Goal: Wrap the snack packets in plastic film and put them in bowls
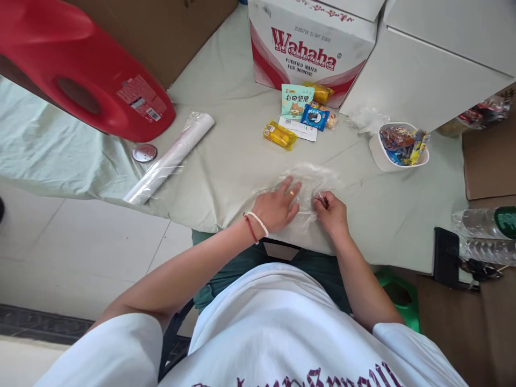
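Note:
A clear plastic bag (312, 180) lies flat on the pale green cloth (226, 161) near the table's front edge. My left hand (276, 207) rests on the bag's left part with its fingers stretched out flat, a bead bracelet and a red cord on the wrist. My right hand (331, 210) is closed in a pinch on the bag's lower right edge. Farther back lie several small snack packets: a yellow one (280, 135), a teal one (297, 100) and a blue one (314, 116).
A white bowl (379, 156) of wrapped snacks stands at the right. A roll of clear bags (171, 158) and a round metal lid (144, 153) lie left. A red jug (80, 75), a Wahaha carton (310, 43), water bottles (484, 223) and a black phone (445, 257) surround the area.

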Motion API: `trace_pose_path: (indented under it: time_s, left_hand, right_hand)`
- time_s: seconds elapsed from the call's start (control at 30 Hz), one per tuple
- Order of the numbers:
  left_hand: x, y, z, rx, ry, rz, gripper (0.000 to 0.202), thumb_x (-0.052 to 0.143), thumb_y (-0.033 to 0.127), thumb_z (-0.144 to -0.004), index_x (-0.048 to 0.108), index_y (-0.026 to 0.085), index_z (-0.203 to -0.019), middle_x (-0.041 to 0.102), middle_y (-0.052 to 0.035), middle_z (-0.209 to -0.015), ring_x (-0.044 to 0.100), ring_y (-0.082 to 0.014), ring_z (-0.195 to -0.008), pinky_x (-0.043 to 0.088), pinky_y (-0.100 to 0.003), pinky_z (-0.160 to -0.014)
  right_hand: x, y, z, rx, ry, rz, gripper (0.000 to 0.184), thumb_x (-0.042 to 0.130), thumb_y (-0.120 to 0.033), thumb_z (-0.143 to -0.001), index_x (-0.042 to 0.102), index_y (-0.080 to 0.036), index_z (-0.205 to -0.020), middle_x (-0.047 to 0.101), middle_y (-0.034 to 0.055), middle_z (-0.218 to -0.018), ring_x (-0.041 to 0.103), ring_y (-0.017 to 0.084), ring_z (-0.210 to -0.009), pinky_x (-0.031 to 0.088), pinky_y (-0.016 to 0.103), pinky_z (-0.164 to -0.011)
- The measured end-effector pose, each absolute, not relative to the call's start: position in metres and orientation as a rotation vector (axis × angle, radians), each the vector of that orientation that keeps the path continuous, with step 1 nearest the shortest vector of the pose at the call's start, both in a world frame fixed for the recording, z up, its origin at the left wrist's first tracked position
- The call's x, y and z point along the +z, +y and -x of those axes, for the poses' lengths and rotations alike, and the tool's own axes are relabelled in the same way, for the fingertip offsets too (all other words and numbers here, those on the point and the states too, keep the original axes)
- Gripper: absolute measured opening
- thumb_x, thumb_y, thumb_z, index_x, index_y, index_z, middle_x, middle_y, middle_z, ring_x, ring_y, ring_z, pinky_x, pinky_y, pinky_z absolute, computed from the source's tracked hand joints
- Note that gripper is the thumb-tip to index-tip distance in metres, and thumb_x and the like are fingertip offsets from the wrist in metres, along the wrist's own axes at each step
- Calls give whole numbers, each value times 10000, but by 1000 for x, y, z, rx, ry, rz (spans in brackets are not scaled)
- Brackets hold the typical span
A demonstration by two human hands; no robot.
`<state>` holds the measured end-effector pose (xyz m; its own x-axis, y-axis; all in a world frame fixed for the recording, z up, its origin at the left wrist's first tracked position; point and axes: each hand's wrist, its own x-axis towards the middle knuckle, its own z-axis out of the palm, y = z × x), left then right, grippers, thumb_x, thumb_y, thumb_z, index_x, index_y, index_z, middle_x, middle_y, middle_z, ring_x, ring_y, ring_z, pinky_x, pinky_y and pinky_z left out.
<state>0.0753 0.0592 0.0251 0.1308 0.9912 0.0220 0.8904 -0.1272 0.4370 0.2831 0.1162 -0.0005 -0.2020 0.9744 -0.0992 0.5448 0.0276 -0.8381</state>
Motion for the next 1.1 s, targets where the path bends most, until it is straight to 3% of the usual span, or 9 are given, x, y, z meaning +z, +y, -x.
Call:
trace_pose_path:
  time_s: [0.2,0.33,0.43,0.53,0.63,0.73,0.9,1.0,1.1]
  left_hand:
    - [33,92,-53,160,2097,-1884,541,407,348,-1032,490,152,-1529,642,-262,-1346,728,-333,-970,546,-459,-863]
    - [32,99,-46,192,2197,-1874,378,492,323,-1006,700,96,-1225,720,-238,-1038,699,-386,-1041,529,-503,-899]
    - [27,99,-48,349,2129,-2059,332,472,253,-1000,741,92,-1108,694,-285,-1200,613,-425,-1243,480,-576,-1000]
    - [16,96,-43,564,1906,-2262,429,394,175,-1014,665,170,-1345,569,-226,-1515,462,-366,-1470,317,-628,-1184]
    - [2,91,-32,586,1705,-2342,476,394,256,-1046,552,243,-1495,496,-142,-1621,373,-303,-1557,148,-632,-1276]
    - [-6,83,-25,476,1770,-2280,558,384,388,-1060,442,208,-1585,434,-170,-1657,380,-331,-1554,86,-693,-1266]
    - [-8,67,-41,291,2023,-2163,676,283,477,-1069,306,132,-1650,302,-200,-1709,295,-350,-1594,51,-737,-1254]
    - [-7,61,-51,229,2116,-2122,697,257,494,-1071,280,119,-1658,267,-194,-1719,274,-346,-1603,88,-727,-1258]
    - [-6,59,-46,233,2107,-2138,682,264,491,-1073,290,144,-1659,281,-180,-1713,298,-339,-1595,105,-715,-1262]
  right_hand:
    - [-1,118,-289,1098,-1771,1553,195,639,-418,-859,668,-225,-871,551,-46,-656,472,148,-610,386,289,-630]
    - [-5,118,-291,1154,-1743,1511,215,656,-432,-854,685,-223,-896,563,-41,-674,495,152,-625,400,287,-633]
    - [-7,119,-292,1236,-1702,1499,231,691,-445,-831,686,-231,-918,583,-41,-690,507,151,-617,430,288,-622]
    - [-4,122,-295,1420,-1628,1430,296,754,-449,-774,682,-241,-972,638,-32,-768,534,146,-624,476,295,-623]
    - [3,127,-308,1628,-1508,1333,364,820,-422,-698,677,-240,-979,683,-9,-868,594,154,-695,532,312,-673]
    - [6,133,-332,1639,-1419,1361,407,849,-404,-647,681,-236,-977,698,16,-898,636,178,-766,572,344,-731]
    - [13,129,-348,967,-1592,1654,351,688,-445,-829,689,-212,-1092,705,97,-1034,677,228,-863,604,449,-822]
    - [25,114,-322,545,-1907,1488,392,543,-423,-993,659,-214,-1304,655,168,-1329,642,295,-1191,564,527,-1009]
    - [26,103,-296,525,-2355,1164,463,505,-415,-1049,571,-249,-1477,539,132,-1560,458,298,-1475,422,554,-1205]
